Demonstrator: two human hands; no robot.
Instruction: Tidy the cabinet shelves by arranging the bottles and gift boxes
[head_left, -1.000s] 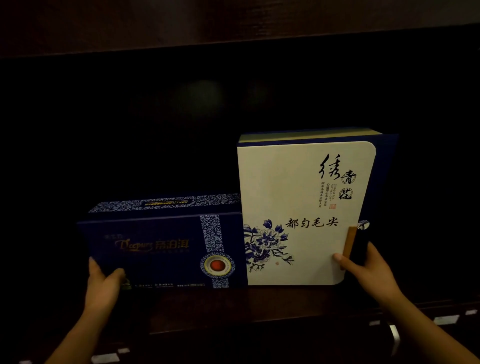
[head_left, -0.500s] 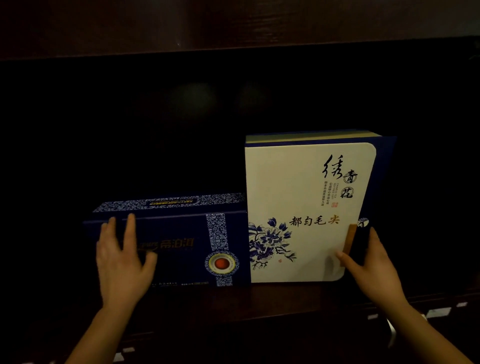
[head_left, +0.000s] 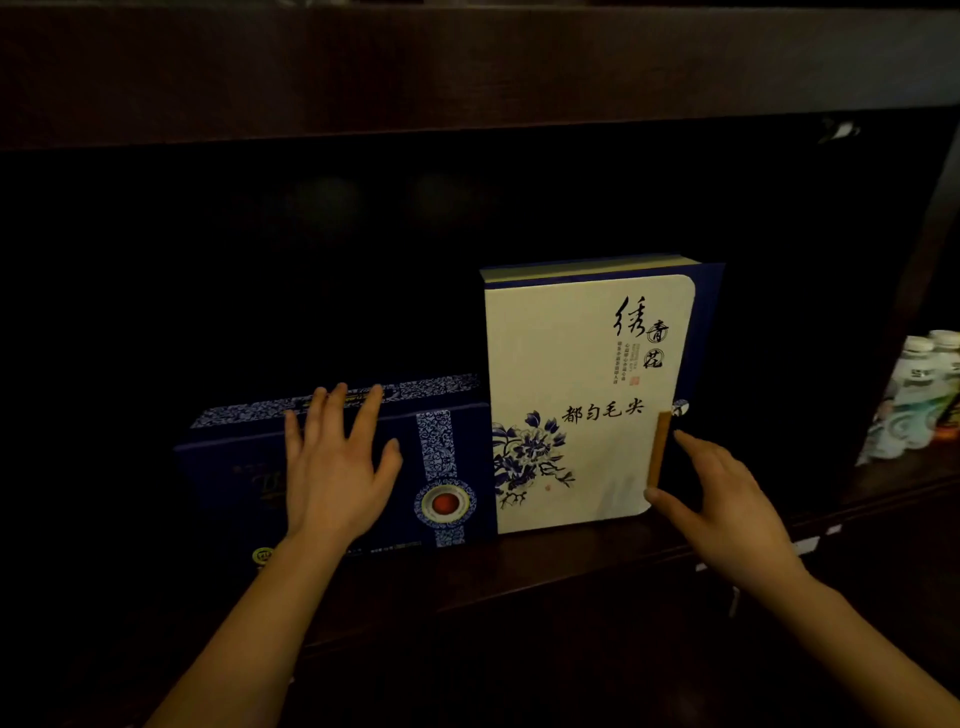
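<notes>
A low dark blue gift box (head_left: 447, 457) with a patterned band and a red dot stands on the dark wooden shelf (head_left: 519, 571). Pressed against its right end stands a taller white gift box (head_left: 571, 364) with blue flowers and black calligraphy. My left hand (head_left: 337, 462) lies flat on the blue box's front, fingers spread up to its top edge. At the white box's lower right edge is my right hand (head_left: 722, 499), its thumb touching the corner by the brown clasp and its fingers apart.
Several pale bottles (head_left: 919, 400) stand in the neighbouring compartment at the far right, behind a vertical divider (head_left: 914, 291). The shelf recess to the left of and above the boxes is dark. A wooden shelf board (head_left: 467, 67) runs overhead.
My left hand slid from the blue box's lower left corner up onto its front face. Both boxes now sit further in on the shelf. The view shifted, bringing the bottles into sight.
</notes>
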